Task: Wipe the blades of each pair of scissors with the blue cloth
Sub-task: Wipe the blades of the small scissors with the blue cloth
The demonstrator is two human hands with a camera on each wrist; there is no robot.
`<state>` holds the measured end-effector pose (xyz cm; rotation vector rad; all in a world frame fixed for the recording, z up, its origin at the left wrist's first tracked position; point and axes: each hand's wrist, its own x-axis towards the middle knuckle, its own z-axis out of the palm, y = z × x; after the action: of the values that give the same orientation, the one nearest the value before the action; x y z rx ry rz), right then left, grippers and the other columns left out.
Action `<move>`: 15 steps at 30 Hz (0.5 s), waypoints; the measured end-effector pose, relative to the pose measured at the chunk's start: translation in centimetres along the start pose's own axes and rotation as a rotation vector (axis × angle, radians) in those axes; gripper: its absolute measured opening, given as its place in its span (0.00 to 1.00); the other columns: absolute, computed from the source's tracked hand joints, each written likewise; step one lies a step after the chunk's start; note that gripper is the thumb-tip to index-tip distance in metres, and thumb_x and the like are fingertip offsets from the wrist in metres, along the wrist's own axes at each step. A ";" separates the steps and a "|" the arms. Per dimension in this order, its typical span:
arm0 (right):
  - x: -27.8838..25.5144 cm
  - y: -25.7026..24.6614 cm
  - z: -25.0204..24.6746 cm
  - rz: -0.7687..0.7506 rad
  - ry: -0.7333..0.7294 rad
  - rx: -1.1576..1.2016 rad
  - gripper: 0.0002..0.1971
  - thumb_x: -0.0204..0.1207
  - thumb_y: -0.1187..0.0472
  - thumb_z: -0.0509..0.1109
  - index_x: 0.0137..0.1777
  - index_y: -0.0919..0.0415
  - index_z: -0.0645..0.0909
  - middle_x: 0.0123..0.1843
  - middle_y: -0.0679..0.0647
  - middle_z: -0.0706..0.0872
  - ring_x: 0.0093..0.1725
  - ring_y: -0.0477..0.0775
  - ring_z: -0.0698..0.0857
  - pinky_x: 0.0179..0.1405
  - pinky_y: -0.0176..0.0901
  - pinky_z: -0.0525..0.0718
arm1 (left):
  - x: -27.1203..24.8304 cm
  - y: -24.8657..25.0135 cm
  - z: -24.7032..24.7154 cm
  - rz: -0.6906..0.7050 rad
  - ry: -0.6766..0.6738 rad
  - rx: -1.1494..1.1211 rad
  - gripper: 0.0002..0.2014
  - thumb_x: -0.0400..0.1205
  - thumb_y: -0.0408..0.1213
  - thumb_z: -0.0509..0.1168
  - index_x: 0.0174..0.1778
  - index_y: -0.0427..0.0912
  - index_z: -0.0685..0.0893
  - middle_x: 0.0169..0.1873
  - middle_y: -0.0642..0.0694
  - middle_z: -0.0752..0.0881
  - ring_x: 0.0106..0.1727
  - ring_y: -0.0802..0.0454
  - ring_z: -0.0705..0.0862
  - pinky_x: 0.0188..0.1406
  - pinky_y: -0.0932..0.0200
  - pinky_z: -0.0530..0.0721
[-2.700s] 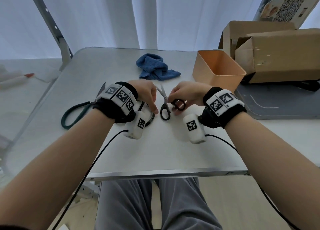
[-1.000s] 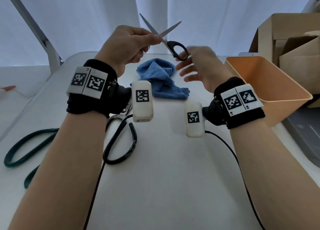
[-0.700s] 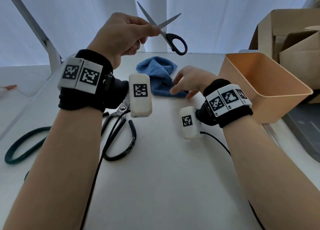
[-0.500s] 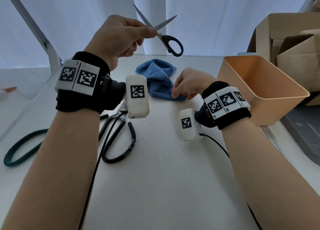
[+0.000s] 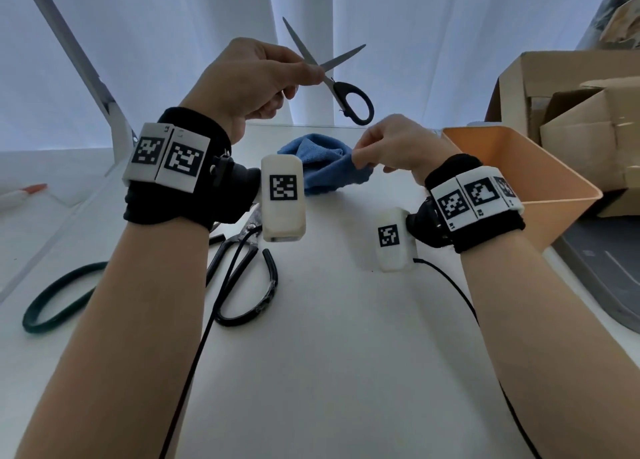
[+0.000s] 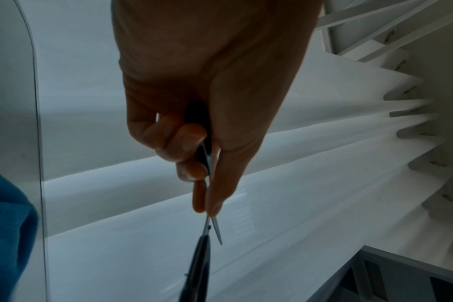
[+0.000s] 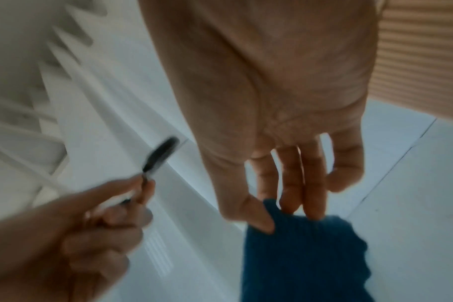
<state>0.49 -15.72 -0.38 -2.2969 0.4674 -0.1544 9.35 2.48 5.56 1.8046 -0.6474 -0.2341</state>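
My left hand is raised above the table and grips small black-handled scissors near the pivot, blades spread and pointing up. In the left wrist view the scissors hang from my pinching fingers. My right hand pinches an edge of the blue cloth and lifts it off the table; the right wrist view shows thumb and fingers closed on the cloth. Larger black scissors lie on the table below my left wrist. A green-handled pair lies at the left.
An orange plastic bin stands at the right of the white table, with cardboard boxes behind it. A grey tray sits at the right edge. White curtains hang behind. Wrist cables trail over the table.
My right hand let go of the small scissors, dropped to the blue cloth, pinched it and began lifting it. The left hand keeps the scissors raised, blades spread.
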 end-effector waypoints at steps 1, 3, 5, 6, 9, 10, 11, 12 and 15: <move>-0.2 -0.4 -0.5 -0.030 0.049 0.094 0.03 0.73 0.64 0.74 0.39 0.57 0.84 0.42 0.57 0.87 0.43 0.50 0.84 0.40 0.39 0.80 | 0.0 0.0 -0.2 0.004 0.004 0.007 0.15 0.77 0.42 0.78 0.54 0.37 0.91 0.26 0.52 0.77 0.24 0.57 0.66 0.24 0.68 0.66; -0.4 -1.1 -1.5 -0.091 0.142 0.266 0.05 0.76 0.63 0.72 0.38 0.56 0.82 0.41 0.57 0.87 0.41 0.49 0.84 0.38 0.37 0.78 | -0.2 0.1 -0.6 0.018 0.009 0.020 0.15 0.77 0.42 0.77 0.53 0.36 0.91 0.26 0.52 0.77 0.24 0.57 0.67 0.25 0.67 0.66; -0.5 -1.9 -2.2 -0.145 0.236 0.377 0.04 0.77 0.64 0.70 0.41 0.57 0.83 0.42 0.57 0.86 0.41 0.49 0.84 0.37 0.34 0.80 | -0.4 0.2 -1.1 0.030 0.009 0.031 0.14 0.77 0.42 0.77 0.52 0.36 0.91 0.26 0.51 0.76 0.24 0.57 0.67 0.26 0.67 0.66; -0.5 -2.0 -2.4 -0.166 0.274 0.411 0.03 0.77 0.65 0.70 0.43 0.58 0.84 0.41 0.56 0.86 0.40 0.48 0.84 0.36 0.32 0.81 | -0.6 0.1 -1.3 0.028 0.006 0.035 0.14 0.77 0.42 0.77 0.52 0.36 0.91 0.26 0.51 0.76 0.24 0.57 0.67 0.26 0.67 0.66; -0.6 -2.5 -3.1 -0.203 0.342 0.440 0.03 0.79 0.65 0.69 0.48 0.60 0.85 0.41 0.50 0.86 0.40 0.44 0.83 0.37 0.28 0.82 | -1.0 0.6 -1.6 0.046 0.009 0.006 0.11 0.78 0.40 0.76 0.51 0.37 0.92 0.27 0.51 0.75 0.23 0.57 0.66 0.22 0.70 0.66; -0.6 -2.5 -3.2 -0.208 0.353 0.436 0.03 0.79 0.65 0.70 0.48 0.59 0.85 0.41 0.48 0.85 0.41 0.43 0.83 0.39 0.30 0.83 | -1.1 0.9 -1.7 0.053 0.010 -0.002 0.09 0.78 0.39 0.75 0.49 0.38 0.92 0.27 0.51 0.76 0.23 0.57 0.66 0.21 0.70 0.66; -0.6 -2.5 -3.3 -0.213 0.357 0.428 0.03 0.79 0.64 0.70 0.49 0.59 0.85 0.42 0.47 0.85 0.43 0.43 0.83 0.42 0.32 0.83 | -1.2 1.0 -1.6 0.057 0.009 -0.003 0.06 0.79 0.38 0.75 0.47 0.40 0.92 0.28 0.50 0.77 0.22 0.57 0.66 0.21 0.70 0.66; -0.6 -2.5 -3.4 -0.219 0.353 0.422 0.02 0.79 0.64 0.71 0.48 0.58 0.85 0.42 0.46 0.85 0.45 0.44 0.84 0.43 0.33 0.83 | -1.2 1.1 -1.5 0.060 0.006 0.000 0.04 0.79 0.38 0.75 0.45 0.42 0.92 0.29 0.50 0.78 0.22 0.57 0.66 0.21 0.70 0.66; -0.9 -2.6 -3.6 -0.242 0.334 0.431 0.03 0.79 0.63 0.72 0.46 0.55 0.86 0.42 0.47 0.87 0.44 0.45 0.84 0.41 0.32 0.81 | -1.3 1.2 -1.1 0.064 -0.008 0.009 0.04 0.79 0.38 0.74 0.46 0.43 0.92 0.32 0.49 0.84 0.23 0.57 0.66 0.23 0.70 0.67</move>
<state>-0.50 -16.18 3.99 -1.8962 0.2842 -0.6979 8.39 3.86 6.82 1.7897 -0.7117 -0.1962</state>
